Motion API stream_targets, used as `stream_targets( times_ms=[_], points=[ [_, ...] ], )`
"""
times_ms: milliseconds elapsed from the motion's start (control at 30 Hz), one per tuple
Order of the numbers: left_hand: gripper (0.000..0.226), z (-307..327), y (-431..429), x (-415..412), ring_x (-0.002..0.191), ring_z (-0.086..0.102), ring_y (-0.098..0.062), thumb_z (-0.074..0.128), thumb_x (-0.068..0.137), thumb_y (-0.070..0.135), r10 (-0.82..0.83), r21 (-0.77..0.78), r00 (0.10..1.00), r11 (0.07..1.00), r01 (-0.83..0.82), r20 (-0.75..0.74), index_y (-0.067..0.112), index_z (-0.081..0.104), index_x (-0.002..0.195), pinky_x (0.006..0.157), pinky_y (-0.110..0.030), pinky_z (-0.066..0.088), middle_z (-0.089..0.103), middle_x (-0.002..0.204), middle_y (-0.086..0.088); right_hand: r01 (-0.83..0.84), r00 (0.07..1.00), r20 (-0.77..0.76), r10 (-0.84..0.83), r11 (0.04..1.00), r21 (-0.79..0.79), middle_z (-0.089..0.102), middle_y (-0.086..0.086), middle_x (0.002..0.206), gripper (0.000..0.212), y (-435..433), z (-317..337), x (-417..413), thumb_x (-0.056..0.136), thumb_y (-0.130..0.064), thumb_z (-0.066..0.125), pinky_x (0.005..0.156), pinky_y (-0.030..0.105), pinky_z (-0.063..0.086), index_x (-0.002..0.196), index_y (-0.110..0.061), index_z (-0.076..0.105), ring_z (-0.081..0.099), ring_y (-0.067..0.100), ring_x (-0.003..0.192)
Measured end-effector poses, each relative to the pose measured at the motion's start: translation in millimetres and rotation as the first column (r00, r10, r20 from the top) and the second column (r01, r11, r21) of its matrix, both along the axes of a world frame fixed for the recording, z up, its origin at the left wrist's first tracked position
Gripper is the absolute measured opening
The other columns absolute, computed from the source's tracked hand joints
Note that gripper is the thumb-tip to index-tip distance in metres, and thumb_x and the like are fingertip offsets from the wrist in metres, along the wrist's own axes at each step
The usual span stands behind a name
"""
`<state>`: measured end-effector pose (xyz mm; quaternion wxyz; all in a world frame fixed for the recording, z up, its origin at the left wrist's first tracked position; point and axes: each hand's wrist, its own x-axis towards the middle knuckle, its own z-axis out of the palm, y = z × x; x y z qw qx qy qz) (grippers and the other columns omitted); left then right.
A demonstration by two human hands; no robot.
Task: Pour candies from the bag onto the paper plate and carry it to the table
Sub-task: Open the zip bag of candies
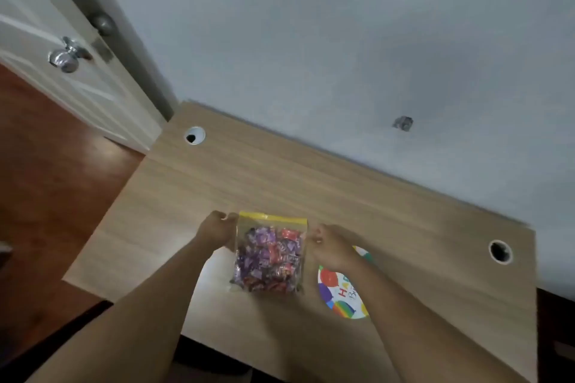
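Observation:
A clear zip bag with a yellow seal strip is full of purple and red wrapped candies. It stands upright above the wooden desk. My left hand pinches the bag's top left corner. At the top right corner my right hand has its fingers closed on the bag's edge. The seal strip looks closed. A white paper plate with coloured balloons and birthday lettering lies flat on the desk to the right of the bag, partly hidden under my right forearm.
The desk has two round cable holes, one at the back left and one at the right. A grey wall runs behind it. A white door with a metal knob stands at the left over a red-brown floor.

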<state>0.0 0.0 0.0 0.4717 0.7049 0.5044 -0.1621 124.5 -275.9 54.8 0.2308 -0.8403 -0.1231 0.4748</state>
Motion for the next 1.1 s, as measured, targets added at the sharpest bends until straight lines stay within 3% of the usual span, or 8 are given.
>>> stream_targets(
  times_ms=[100, 167, 267, 467, 600, 733, 867, 1100],
  points=[
    [0.034, 1, -9, 3, 0.057, 0.067, -0.019, 0.068, 0.101, 0.039, 0.092, -0.086, 0.995, 0.992, -0.088, 0.034, 0.006, 0.072, 0.106, 0.043, -0.021, 0.049, 0.072, 0.084, -0.013, 0.024, 0.998, -0.051, -0.025, 1.0, -0.013, 0.067, 0.007, 0.13, 0.05, 11, -14, -7, 0.101, -0.054, 0.055, 0.103, 0.033, 0.048, 0.134, -0.016, 0.055, 0.065, 0.026, 0.121],
    [0.039, -7, -14, 4, 0.068, 0.07, -0.022, 0.074, 0.1, 0.036, 0.185, -0.107, 0.982, 0.978, -0.18, 0.042, 0.002, 0.066, 0.119, 0.043, -0.024, 0.053, 0.075, 0.093, -0.012, 0.043, 0.995, -0.088, -0.044, 0.999, -0.018, 0.068, 0.005, 0.126, 0.051, 13, -27, -11, 0.097, -0.059, 0.056, 0.109, 0.044, 0.052, 0.13, -0.02, 0.054, 0.066, 0.023, 0.117],
    [0.045, -18, -13, 8, 0.091, 0.076, -0.033, 0.082, 0.094, 0.031, 0.289, -0.223, 0.955, 0.937, -0.268, 0.066, 0.001, 0.069, 0.125, 0.064, -0.032, 0.06, 0.078, 0.111, -0.02, 0.124, 0.983, -0.137, -0.125, 0.992, -0.021, 0.059, 0.009, 0.152, 0.062, 19, -19, -13, 0.104, -0.054, 0.058, 0.114, 0.039, 0.047, 0.152, -0.017, 0.046, 0.058, 0.026, 0.139],
    [0.026, -3, -32, 0, 0.069, 0.063, -0.028, 0.074, 0.101, 0.014, 0.177, -0.275, 0.959, 0.955, -0.113, 0.221, -0.011, 0.073, 0.108, 0.044, -0.025, 0.048, 0.076, 0.087, -0.035, 0.104, 0.992, -0.069, -0.105, 0.994, -0.03, 0.053, 0.01, 0.159, 0.065, 5, -15, -9, 0.107, -0.047, 0.056, 0.106, 0.034, 0.045, 0.16, -0.013, 0.037, 0.056, 0.028, 0.141],
    [0.019, 22, -47, -5, 0.06, 0.058, -0.001, 0.067, 0.103, 0.001, -0.033, -0.193, 0.911, 0.973, 0.122, 0.411, 0.001, 0.067, 0.084, 0.059, -0.014, 0.045, 0.068, 0.066, 0.01, -0.019, 0.994, 0.109, 0.016, 0.999, 0.031, 0.047, 0.007, 0.163, 0.064, -6, 1, -6, 0.107, -0.041, 0.059, 0.119, 0.039, 0.043, 0.163, -0.018, 0.038, 0.054, 0.028, 0.142],
    [0.013, 42, -55, -16, 0.075, 0.063, 0.0, 0.068, 0.104, 0.012, -0.232, -0.088, 0.83, 0.944, 0.317, 0.508, 0.003, 0.072, 0.096, 0.072, -0.014, 0.049, 0.07, 0.084, -0.007, -0.238, 0.944, 0.256, 0.208, 0.967, 0.094, 0.059, 0.0, 0.151, 0.046, -12, 19, -4, 0.106, -0.04, 0.06, 0.119, 0.046, 0.045, 0.149, -0.025, 0.058, 0.055, 0.023, 0.14],
    [0.012, 57, -66, -19, 0.082, 0.064, 0.001, 0.067, 0.105, 0.011, -0.275, -0.04, 0.787, 0.934, 0.354, 0.552, 0.001, 0.073, 0.101, 0.079, -0.013, 0.049, 0.073, 0.091, -0.01, -0.323, 0.918, 0.259, 0.299, 0.945, 0.057, 0.081, -0.005, 0.11, 0.019, -12, 39, -9, 0.102, -0.035, 0.065, 0.089, 0.042, 0.061, 0.115, -0.029, 0.078, 0.074, 0.019, 0.097],
    [0.034, 64, -87, -24, 0.112, 0.066, -0.013, 0.076, 0.098, 0.041, -0.134, 0.065, 0.866, 0.991, 0.117, 0.483, 0.023, 0.069, 0.126, 0.092, -0.029, 0.056, 0.068, 0.122, 0.002, -0.162, 0.962, 0.238, 0.132, 0.981, 0.111, 0.081, -0.004, 0.088, 0.014, -17, 43, -28, 0.095, -0.028, 0.079, 0.079, 0.027, 0.053, 0.097, -0.016, 0.086, 0.072, 0.012, 0.084]
  ],
)
